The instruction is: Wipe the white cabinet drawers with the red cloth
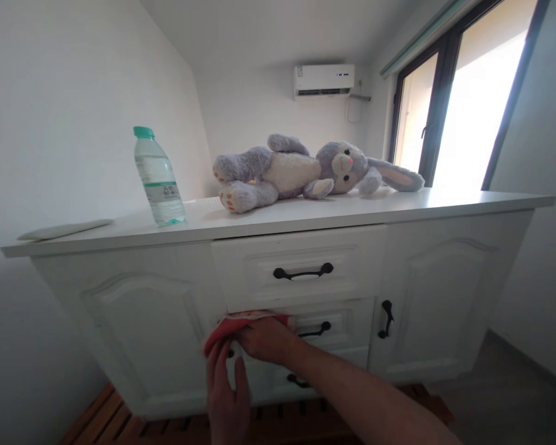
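While the right hand [266, 339] is pressing a red cloth [241, 326] flat-palmed against the second drawer front [338, 324] and the open left hand [227, 395] is bracing below, a hard push is risking jolting the cabinet and toppling the water bottle [159, 178].
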A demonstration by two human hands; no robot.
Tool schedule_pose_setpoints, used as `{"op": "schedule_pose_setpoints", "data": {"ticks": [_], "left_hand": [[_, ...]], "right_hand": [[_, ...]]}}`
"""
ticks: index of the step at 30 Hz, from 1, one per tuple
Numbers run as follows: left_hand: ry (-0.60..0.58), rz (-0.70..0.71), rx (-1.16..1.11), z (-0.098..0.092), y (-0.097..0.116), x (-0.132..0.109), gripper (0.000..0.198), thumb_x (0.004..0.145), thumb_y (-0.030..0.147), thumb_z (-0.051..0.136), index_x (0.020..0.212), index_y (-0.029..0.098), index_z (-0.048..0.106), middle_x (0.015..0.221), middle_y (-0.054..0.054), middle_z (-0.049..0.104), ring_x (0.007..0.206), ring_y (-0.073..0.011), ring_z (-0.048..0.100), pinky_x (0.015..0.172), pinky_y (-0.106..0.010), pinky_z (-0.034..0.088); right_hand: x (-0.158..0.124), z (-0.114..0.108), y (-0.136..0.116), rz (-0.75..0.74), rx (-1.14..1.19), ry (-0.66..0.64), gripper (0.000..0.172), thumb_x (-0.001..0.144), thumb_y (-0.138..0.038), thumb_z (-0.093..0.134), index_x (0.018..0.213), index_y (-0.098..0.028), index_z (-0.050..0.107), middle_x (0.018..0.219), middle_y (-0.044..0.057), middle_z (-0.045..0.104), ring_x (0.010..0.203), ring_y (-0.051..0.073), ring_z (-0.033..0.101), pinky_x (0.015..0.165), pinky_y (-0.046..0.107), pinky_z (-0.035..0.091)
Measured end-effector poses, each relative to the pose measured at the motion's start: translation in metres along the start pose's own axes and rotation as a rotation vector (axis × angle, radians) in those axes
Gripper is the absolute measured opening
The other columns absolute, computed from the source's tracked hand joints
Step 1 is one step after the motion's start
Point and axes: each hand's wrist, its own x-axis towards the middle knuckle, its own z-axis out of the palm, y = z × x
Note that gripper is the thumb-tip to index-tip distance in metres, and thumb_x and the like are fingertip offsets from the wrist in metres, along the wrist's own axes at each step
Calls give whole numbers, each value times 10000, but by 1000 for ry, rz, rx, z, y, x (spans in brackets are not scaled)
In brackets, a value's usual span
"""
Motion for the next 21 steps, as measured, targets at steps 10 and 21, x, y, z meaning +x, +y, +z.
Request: {"op": "schedule_pose_setpoints", "data": {"ticks": [10, 21], "left_hand": [[-536, 494, -95, 125, 155, -41, 605, 984, 309, 419, 1519, 55, 295, 1566, -268, 426, 1451, -314, 414, 1103, -485, 521], [-831, 608, -23, 175, 118, -136, 554, 966, 326, 456, 1452, 59, 453, 1474, -230, 543, 1334, -330, 559, 1038, -458, 583]], "right_hand": [[-229, -81, 58, 281, -253, 136, 357, 1002, -170, 433, 1294, -112, 628, 1228, 127, 717, 1112, 205, 654, 865, 341, 575], [-351, 5, -8, 566, -134, -24, 548, 821, -5, 423, 1306, -147, 634, 1235, 122, 719, 1077, 222, 710, 915, 336, 601]]}}
